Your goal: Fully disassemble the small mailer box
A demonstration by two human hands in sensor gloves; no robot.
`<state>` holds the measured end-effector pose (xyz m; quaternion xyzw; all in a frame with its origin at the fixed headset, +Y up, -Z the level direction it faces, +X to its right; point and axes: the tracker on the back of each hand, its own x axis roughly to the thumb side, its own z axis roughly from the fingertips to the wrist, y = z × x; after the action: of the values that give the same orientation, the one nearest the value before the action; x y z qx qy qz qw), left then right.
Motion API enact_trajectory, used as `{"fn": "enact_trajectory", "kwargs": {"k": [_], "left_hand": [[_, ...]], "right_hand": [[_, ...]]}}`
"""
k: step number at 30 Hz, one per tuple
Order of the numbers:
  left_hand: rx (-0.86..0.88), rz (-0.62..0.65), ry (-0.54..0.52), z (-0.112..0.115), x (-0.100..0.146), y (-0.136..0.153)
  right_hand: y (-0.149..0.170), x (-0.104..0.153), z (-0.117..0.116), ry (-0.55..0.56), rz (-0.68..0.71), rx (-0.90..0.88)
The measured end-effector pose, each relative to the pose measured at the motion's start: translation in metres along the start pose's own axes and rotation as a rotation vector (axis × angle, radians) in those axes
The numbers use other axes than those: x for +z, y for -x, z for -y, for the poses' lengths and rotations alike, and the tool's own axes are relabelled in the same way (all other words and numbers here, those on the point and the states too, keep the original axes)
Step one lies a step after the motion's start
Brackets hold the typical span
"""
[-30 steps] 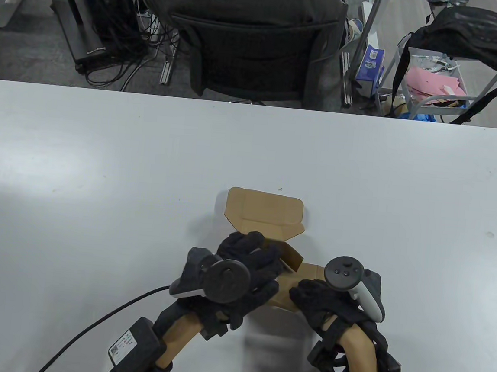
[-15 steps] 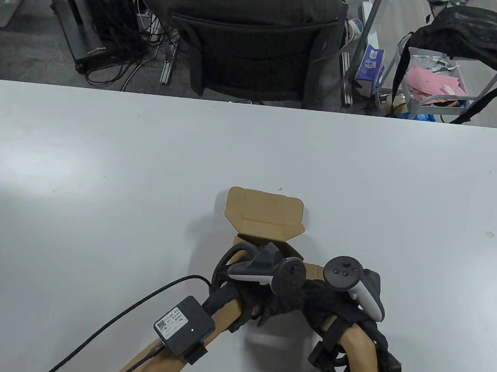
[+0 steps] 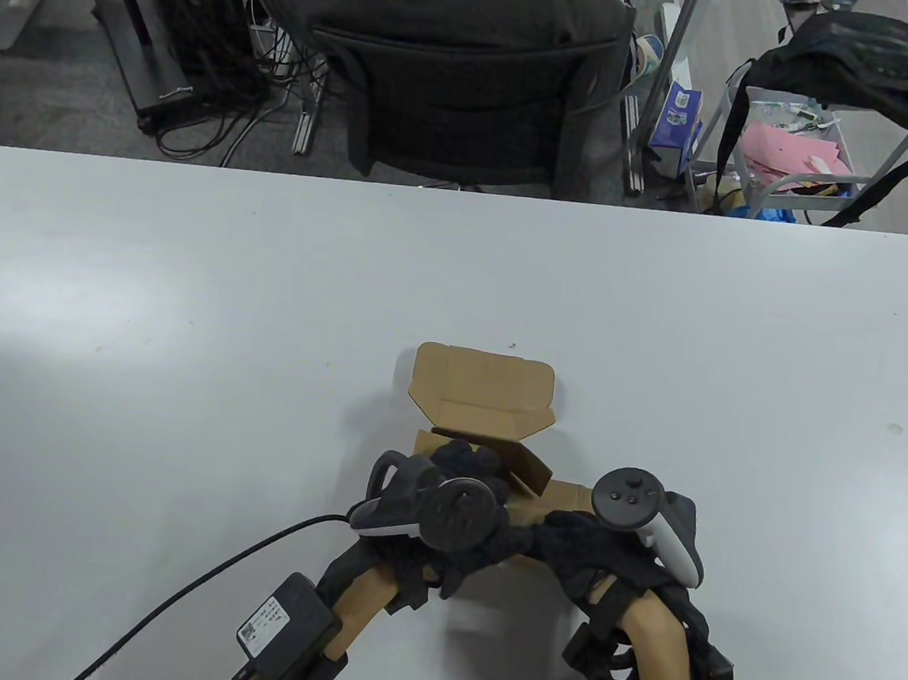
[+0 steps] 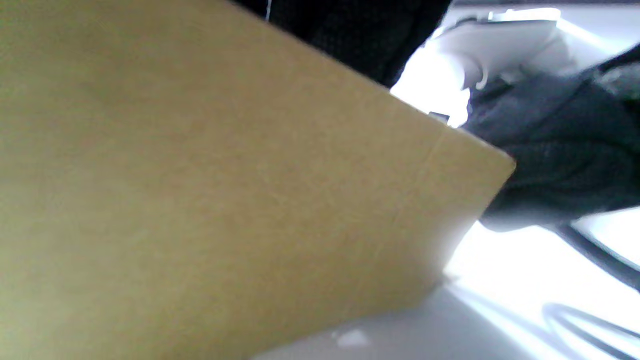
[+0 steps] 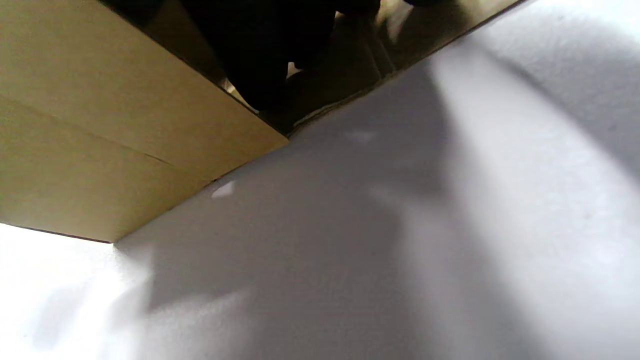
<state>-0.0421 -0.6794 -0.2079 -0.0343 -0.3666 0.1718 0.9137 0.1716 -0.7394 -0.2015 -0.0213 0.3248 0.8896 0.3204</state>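
The left hand (image 3: 470,516) has swung back onto the mailer box (image 3: 488,406) near the table's (image 3: 188,293) near edge, its grasp hidden. The right hand (image 3: 594,555) stays gripping the right wall. Only 1 lid is open, so unfolding has barely begun.

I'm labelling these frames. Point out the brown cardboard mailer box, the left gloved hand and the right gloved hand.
brown cardboard mailer box (image 3: 482,386): table view, on its open lid flap.
left gloved hand (image 3: 464,519): table view, on its back.
right gloved hand (image 3: 590,554): table view, on its back.

The hands (image 3: 516,532) hide the mailer box (image 3: 482,394) near half
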Motion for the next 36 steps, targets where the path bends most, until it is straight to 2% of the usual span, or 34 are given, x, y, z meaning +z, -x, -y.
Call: {"fn": "enact_trajectory", "kwargs": {"k": [2, 6, 12, 16, 18, 21, 24, 29, 33, 36], "left_hand": [[0.007, -0.015, 0.032, -0.004, 0.009, 0.006], [0.056, -0.026, -0.032, -0.009, 0.027, 0.019], [0.03, -0.069, -0.1, -0.014, 0.051, 0.033], [-0.038, -0.152, -0.118, -0.016, 0.056, 0.046], [-0.061, -0.2, -0.17, -0.017, 0.058, 0.053], [-0.013, -0.27, -0.184, -0.02, 0.062, 0.064], [-0.021, -0.33, -0.259, -0.03, 0.069, 0.072], [-0.103, -0.497, -0.243, -0.029, 0.078, 0.094], [-0.096, -0.592, -0.12, -0.018, 0.078, 0.11], [-0.068, -0.647, -0.024, -0.009, 0.078, 0.119]], "right_hand": [[0.0, 0.0, 0.0, 0.0, -0.002, -0.004], [0.001, 0.0, -0.001, 0.002, -0.005, -0.006], [0.001, 0.0, 0.0, 0.003, -0.006, -0.014], [0.001, 0.0, 0.0, 0.004, -0.006, -0.012], [0.001, 0.0, -0.001, 0.007, -0.006, 0.0], [-0.001, 0.0, -0.002, 0.01, -0.003, 0.025], [-0.003, 0.001, -0.003, 0.012, 0.002, 0.051], [-0.011, 0.003, -0.004, 0.032, 0.029, 0.089], [-0.024, 0.01, -0.003, 0.152, 0.065, 0.174], [-0.03, 0.014, -0.005, 0.172, 0.093, 0.211]]}}
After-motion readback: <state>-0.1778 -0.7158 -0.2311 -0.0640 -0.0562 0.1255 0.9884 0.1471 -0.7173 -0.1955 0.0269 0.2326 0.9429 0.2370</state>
